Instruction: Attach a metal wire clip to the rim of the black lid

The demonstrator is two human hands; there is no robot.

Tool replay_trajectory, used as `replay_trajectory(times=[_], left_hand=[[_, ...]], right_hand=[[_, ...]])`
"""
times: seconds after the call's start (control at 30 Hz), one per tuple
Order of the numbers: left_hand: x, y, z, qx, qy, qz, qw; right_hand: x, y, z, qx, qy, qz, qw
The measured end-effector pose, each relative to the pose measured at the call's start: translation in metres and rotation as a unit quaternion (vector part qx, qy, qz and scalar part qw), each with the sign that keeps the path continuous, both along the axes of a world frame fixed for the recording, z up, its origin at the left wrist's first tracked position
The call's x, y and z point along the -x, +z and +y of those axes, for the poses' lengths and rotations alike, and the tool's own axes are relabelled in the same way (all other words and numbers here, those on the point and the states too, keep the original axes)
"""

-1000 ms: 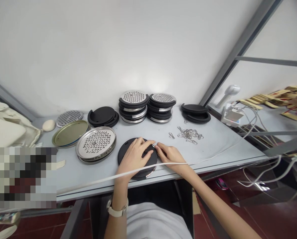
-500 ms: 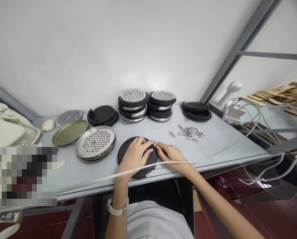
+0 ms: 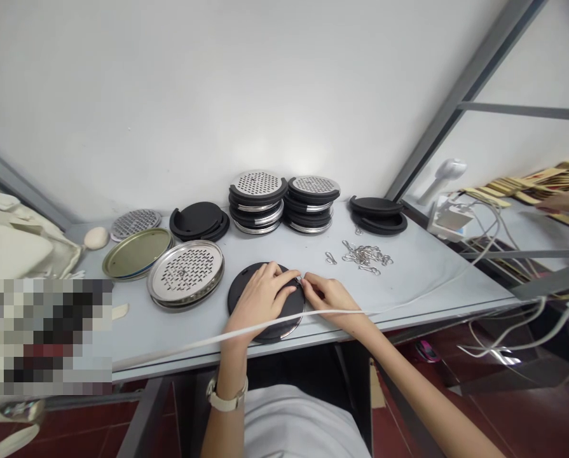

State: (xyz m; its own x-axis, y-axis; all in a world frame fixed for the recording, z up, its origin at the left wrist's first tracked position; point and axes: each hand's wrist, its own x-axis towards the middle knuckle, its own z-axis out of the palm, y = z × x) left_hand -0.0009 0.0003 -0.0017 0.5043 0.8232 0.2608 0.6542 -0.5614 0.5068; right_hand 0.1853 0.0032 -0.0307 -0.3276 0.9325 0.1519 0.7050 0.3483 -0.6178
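A black round cover (image 3: 246, 289) with a shiny metal rim section lies at the table's front edge. My left hand (image 3: 260, 296) presses over it from above, holding it, with thumb and index finger reaching toward its right rim. At that rim my right hand (image 3: 327, 296) is closed in a pinch on a small silver metal clip (image 3: 299, 279), mostly hidden by the fingertips. Behind my right hand, a pile of wire clips (image 3: 367, 254) is spread on the table, with a single clip (image 3: 330, 257) to its left.
A white cable (image 3: 265, 323) crosses in front of both wrists. Stacks of black covers with perforated metal discs (image 3: 258, 183) stand by the wall. Metal graters (image 3: 184, 270) lie left, more black covers (image 3: 377, 207) right. At far right, another person's hand (image 3: 568, 200) is near wooden pieces.
My hands stay at the rim of the black cover with almost no movement. The view has shifted slightly. Another person's hand at the far right shows more of itself.
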Motion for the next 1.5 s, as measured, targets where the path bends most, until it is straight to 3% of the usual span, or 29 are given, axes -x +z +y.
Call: replay_trajectory(times=[1.5], left_hand=[[-0.0002,-0.0011,0.0000,0.026,-0.015,-0.014,0.999]], right_hand=[[-0.0008,0.0030,0.0008,0.030,-0.012,0.070,0.997]])
